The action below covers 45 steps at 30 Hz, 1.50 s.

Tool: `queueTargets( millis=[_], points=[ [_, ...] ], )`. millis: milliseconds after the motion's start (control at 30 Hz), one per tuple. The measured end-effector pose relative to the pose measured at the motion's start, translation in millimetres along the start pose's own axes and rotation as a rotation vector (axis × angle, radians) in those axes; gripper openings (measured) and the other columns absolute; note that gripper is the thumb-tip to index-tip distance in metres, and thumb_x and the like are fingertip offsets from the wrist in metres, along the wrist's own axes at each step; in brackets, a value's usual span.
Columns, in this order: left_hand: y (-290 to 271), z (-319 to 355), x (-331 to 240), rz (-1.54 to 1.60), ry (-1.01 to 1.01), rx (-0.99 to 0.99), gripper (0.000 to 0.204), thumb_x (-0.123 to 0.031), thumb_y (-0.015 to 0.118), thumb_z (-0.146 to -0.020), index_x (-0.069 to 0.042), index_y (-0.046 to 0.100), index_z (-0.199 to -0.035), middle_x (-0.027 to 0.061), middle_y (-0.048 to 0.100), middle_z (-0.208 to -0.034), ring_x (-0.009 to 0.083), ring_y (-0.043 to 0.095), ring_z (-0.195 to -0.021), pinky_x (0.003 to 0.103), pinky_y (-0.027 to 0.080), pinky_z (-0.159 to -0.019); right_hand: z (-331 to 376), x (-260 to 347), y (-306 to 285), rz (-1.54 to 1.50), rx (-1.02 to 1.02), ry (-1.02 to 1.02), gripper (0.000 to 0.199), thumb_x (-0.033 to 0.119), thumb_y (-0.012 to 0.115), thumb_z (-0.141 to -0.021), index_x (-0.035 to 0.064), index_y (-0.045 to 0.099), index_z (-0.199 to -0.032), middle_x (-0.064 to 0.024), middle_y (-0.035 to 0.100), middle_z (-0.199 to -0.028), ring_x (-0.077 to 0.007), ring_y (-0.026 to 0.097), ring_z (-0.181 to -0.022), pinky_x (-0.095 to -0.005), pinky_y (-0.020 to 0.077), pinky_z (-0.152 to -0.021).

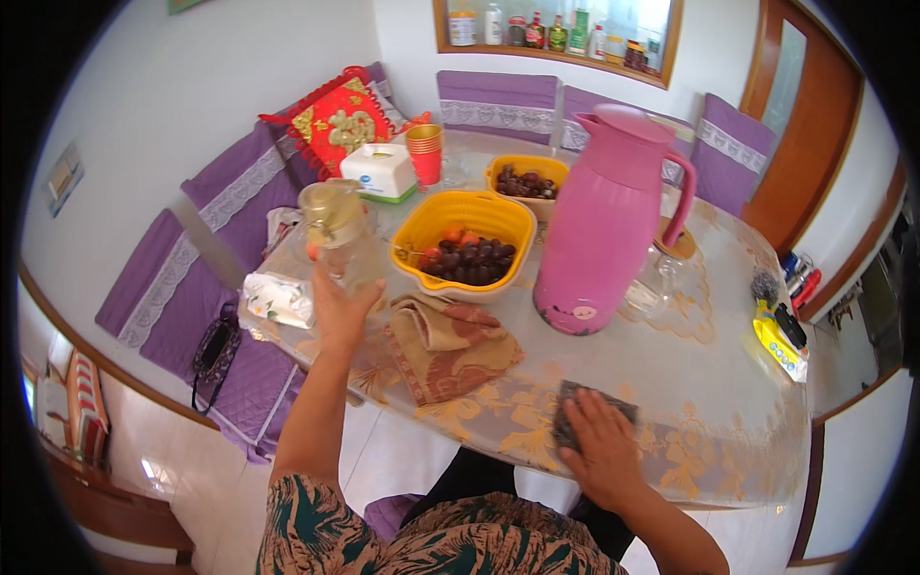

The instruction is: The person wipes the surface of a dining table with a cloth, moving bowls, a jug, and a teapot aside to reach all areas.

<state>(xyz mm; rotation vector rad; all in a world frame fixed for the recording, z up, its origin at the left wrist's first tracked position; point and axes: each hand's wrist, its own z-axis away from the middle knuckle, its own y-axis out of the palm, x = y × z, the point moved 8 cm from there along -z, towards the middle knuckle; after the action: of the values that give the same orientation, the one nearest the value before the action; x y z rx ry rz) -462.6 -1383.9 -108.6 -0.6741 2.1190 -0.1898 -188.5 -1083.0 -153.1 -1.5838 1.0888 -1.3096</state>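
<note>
At the table's left side, my left hand (343, 309) is closed round the lower part of a clear glass pitcher (335, 247) with a gold-tinted lid. My right hand (606, 448) presses a dark grey cloth (623, 410) against the tabletop near the front edge, its fingers laid over the cloth. Between my hands lies a folded brown patterned towel (450, 345). Just behind the towel stands a yellow basket (422, 216) with dark grapes (470, 261) and some reddish fruit. A tall pink thermos jug (609, 230) stands right of the basket.
A second yellow basket (498, 170) holds grapes. Stacked red cups (425, 158) and a white tissue box (379, 174) stand behind. A tissue pack (278, 299) lies left, a yellow wipes pack (781, 347) right. Glass ware (656, 283) sits behind the jug. Purple-covered chairs (498, 101) surround the table.
</note>
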Motion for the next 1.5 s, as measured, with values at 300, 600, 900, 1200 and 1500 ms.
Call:
queueTargets(
  millis=[300, 600, 900, 1200, 1500],
  points=[
    [0.3, -1.2, 17.3, -0.175, 0.039, -0.088, 0.072, -0.027, 0.086, -0.066, 0.005, 0.046, -0.117, 0.0195, 0.047, -0.108, 0.0360, 0.047, -0.099, 0.045, 0.038, -0.089, -33.0, 11.0, 11.9, 0.012, -0.067, -0.149, 0.061, 0.033, 0.056, -0.089, 0.0103, 0.039, -0.143, -0.0123, 0.037, -0.148, -0.0267, 0.035, -0.137, -0.0441, 0.0254, -0.112],
    [16.3, -4.3, 35.7, 0.003, -0.099, -0.006, 0.092, -0.023, 0.080, -0.074, 0.006, 0.026, -0.142, 0.0220, 0.043, -0.132, 0.0347, 0.044, -0.124, 0.042, 0.035, -0.105, 23.1, -196.9, -42.7, 0.138, -0.210, 0.458, 0.057, 0.031, 0.054, -0.092, 0.0108, 0.039, -0.143, -0.0118, 0.036, -0.149, -0.0260, 0.031, -0.139, -0.0446, 0.0217, -0.113],
    [-13.6, 64.7, -55.4, -0.086, 0.181, -0.137, 0.077, -0.010, 0.073, -0.077, 0.004, 0.031, -0.140, 0.0214, 0.040, -0.139, 0.0359, 0.041, -0.127, 0.046, 0.030, -0.108, 79.6, -259.2, -64.0, 0.365, -0.396, 0.879, 0.055, 0.032, 0.053, -0.090, 0.0110, 0.044, -0.140, -0.0125, 0.040, -0.146, -0.0283, 0.034, -0.137, -0.0454, 0.0262, -0.110],
    [56.1, 160.7, -144.2, 0.128, 0.539, 0.495, 0.030, 0.000, 0.065, -0.075, -0.003, 0.063, -0.105, 0.0133, 0.060, -0.115, 0.0343, 0.054, -0.110, 0.045, 0.040, -0.097, -16.2, -26.4, 5.0, -0.015, -0.178, -0.085, 0.059, 0.027, 0.058, -0.087, 0.0072, 0.040, -0.140, -0.0157, 0.038, -0.145, -0.0305, 0.033, -0.137, -0.0458, 0.0246, -0.112],
    [53.6, 169.7, -139.2, 0.091, 0.466, 0.439, 0.029, -0.005, 0.063, -0.078, -0.001, 0.061, -0.106, 0.0150, 0.060, -0.114, 0.0356, 0.053, -0.111, 0.045, 0.040, -0.098, 97.4, -203.4, -69.6, 0.173, -0.212, 0.520, 0.057, 0.026, 0.058, -0.087, 0.0098, 0.044, -0.139, -0.0146, 0.040, -0.145, -0.0297, 0.035, -0.136, -0.0426, 0.0249, -0.113]
  ],
)
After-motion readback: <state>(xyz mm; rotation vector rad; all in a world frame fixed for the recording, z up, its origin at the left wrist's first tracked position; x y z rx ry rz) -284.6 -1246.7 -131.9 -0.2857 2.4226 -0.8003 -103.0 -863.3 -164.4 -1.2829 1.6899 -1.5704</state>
